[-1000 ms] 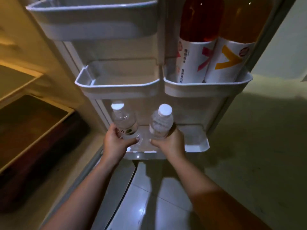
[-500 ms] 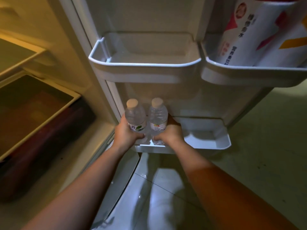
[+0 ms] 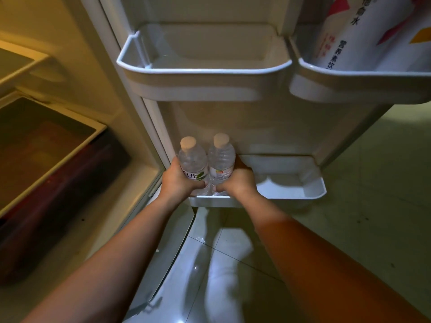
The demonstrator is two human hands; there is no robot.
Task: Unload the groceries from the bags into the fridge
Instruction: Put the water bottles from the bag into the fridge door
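Note:
Two clear water bottles with white caps stand upright side by side at the left end of the bottom door shelf (image 3: 303, 194) of the open fridge. My left hand (image 3: 178, 180) grips the left water bottle (image 3: 192, 159) low on its body. My right hand (image 3: 238, 180) grips the right water bottle (image 3: 221, 158) the same way. The two bottles touch each other. Their bases are hidden behind my fingers and the shelf's front lip.
A middle door shelf (image 3: 203, 73) hangs above, with nothing in it. To its right, another door shelf (image 3: 363, 78) holds large drink bottles (image 3: 363, 31) with white labels. The fridge interior with a drawer (image 3: 51, 145) lies to the left. Tiled floor (image 3: 377, 206) is below and right.
Both bottles have been lowered from above the bottom shelf and brought together at its left end. My head has come closer to the door, and both hands keep their grip.

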